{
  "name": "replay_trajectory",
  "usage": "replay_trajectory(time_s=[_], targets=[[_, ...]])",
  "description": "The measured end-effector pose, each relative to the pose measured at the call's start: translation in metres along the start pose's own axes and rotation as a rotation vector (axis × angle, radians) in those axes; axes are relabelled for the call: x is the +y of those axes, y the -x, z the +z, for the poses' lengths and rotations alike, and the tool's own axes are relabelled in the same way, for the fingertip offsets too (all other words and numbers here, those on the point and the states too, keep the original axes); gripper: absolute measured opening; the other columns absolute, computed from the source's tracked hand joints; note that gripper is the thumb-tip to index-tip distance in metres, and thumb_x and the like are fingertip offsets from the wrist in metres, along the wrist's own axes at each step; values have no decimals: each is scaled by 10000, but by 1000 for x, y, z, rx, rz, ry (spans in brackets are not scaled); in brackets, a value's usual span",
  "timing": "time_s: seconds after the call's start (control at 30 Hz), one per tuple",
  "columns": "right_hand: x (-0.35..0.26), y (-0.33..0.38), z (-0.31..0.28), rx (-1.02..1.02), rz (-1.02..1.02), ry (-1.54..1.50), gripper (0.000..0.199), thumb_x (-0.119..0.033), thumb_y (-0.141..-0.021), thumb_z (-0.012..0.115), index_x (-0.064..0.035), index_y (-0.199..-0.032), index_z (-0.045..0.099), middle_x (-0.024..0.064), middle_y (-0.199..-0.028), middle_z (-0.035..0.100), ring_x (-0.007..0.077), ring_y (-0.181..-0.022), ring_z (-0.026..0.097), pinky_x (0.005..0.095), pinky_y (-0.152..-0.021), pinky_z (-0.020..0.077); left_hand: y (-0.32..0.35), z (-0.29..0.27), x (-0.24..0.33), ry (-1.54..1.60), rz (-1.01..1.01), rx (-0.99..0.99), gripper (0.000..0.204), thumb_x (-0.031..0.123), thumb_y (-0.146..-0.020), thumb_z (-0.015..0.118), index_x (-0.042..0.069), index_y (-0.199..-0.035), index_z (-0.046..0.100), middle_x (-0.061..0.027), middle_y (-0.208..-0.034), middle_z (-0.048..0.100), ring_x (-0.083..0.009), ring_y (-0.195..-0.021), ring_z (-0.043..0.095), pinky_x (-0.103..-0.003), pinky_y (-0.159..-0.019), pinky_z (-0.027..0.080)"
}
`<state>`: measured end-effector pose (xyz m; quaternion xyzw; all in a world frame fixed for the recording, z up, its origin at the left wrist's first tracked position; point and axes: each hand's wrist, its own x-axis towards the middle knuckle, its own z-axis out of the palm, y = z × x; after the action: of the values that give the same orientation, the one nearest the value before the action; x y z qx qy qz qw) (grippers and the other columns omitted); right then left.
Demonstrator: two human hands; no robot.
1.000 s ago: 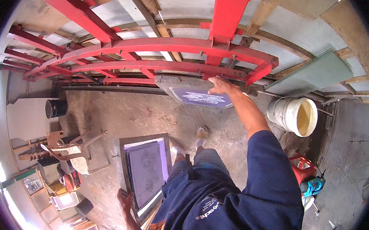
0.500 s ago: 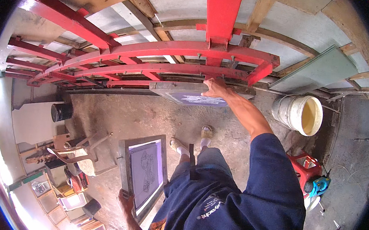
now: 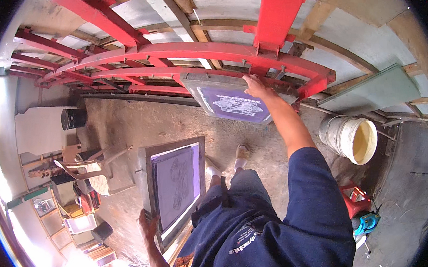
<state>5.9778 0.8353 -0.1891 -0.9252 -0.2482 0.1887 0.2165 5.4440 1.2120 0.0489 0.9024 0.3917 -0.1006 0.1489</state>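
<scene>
My right hand (image 3: 254, 86) reaches up and grips the far edge of a printing screen frame (image 3: 231, 102) with a purple mesh and a pale design, held against the red metal rack (image 3: 190, 52). My left hand (image 3: 148, 225) hangs low at my side and holds a second screen frame (image 3: 173, 185), grey-rimmed with a faint drawing on its mesh, upright by its lower edge. My dark blue shirt and trousers fill the lower middle.
A cream plastic bucket (image 3: 350, 138) stands at the right. A black drum (image 3: 73, 118) sits at the left by a pale board. A wooden chair (image 3: 90, 167) and cluttered shelves lie lower left. A red box (image 3: 354, 198) and a blue tool (image 3: 366, 222) rest lower right.
My right hand has tilted the purple screen flatter and pushed it further into the red rack. The left-hand screen has stayed at my side.
</scene>
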Motion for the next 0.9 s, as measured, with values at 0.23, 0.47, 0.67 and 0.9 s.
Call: replay_trajectory(time_s=[0.23, 0.47, 0.67, 0.9], targets=[[55, 46, 5, 486, 13, 101, 529, -116, -749, 724, -56, -1243, 548, 138, -1233, 578, 336, -1158, 538, 435, -975, 438, -33, -10, 72, 93, 78, -135, 418, 169, -632, 804, 12, -962, 601, -172, -803, 660, -355, -751, 649, -436, -662, 494], [40, 182, 23, 586, 435, -390, 429, -267, -837, 707, -44, -1186, 592, 168, -1010, 674, 304, -941, 658, 387, -837, 502, -64, -4, 110, -64, 127, -333, 417, 210, -696, 766, 89, -1071, 630, -159, -923, 700, -330, -884, 678, -438, -752, 525], [-59, 277, 118, 359, 442, -753, 225, -248, -838, 677, -27, -880, 685, 103, -776, 689, 200, -733, 654, 346, -695, 506, -84, 12, 125, -141, 355, -294, 508, 226, -682, 781, 117, -1149, 613, -129, -980, 704, -337, -917, 668, -432, -781, 533], [-211, 258, 124, -106, 236, -945, 393, -337, -836, 697, 24, -989, 679, 156, -920, 710, 228, -850, 690, 354, -743, 530, -95, 30, 91, -121, 336, -249, 457, 225, -660, 782, 137, -1082, 633, -128, -961, 706, -345, -912, 665, -455, -781, 535]])
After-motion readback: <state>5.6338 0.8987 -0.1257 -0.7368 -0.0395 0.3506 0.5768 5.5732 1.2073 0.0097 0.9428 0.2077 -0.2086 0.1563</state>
